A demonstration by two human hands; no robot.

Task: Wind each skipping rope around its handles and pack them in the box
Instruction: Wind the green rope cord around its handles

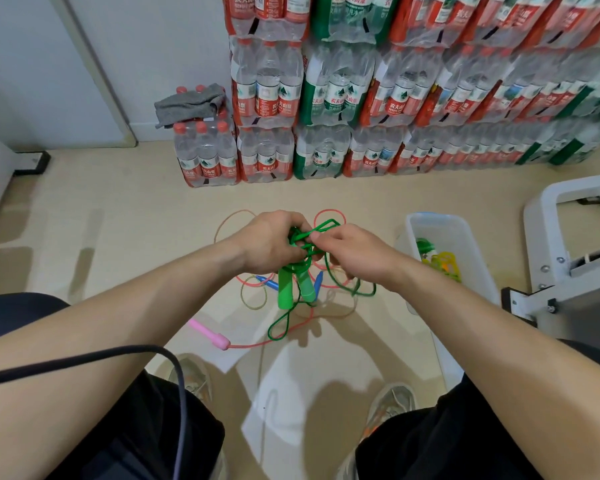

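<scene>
**Both hands on green rope, held above mid-floor**

Left hand (271,242) is curled round the top of the green handles (286,289) and the rope bunched there. The two handles hang down side by side. Right hand (355,252) pinches the green rope (326,225) just beside the left hand. Loose green loops dangle below and to the right.

On the floor under the hands lies a tangle of pink rope (329,212), blue handles (269,282) and a pink handle (208,332) nearer the person.

The clear box (440,218) sits on the floor towards the right edge, with green and yellow ropes inside.

Water bottle packs (336,98) are stacked along the far wall, with a grey cloth (187,103) on the low left pack. A black cable (118,355) crosses the left forearm.
</scene>
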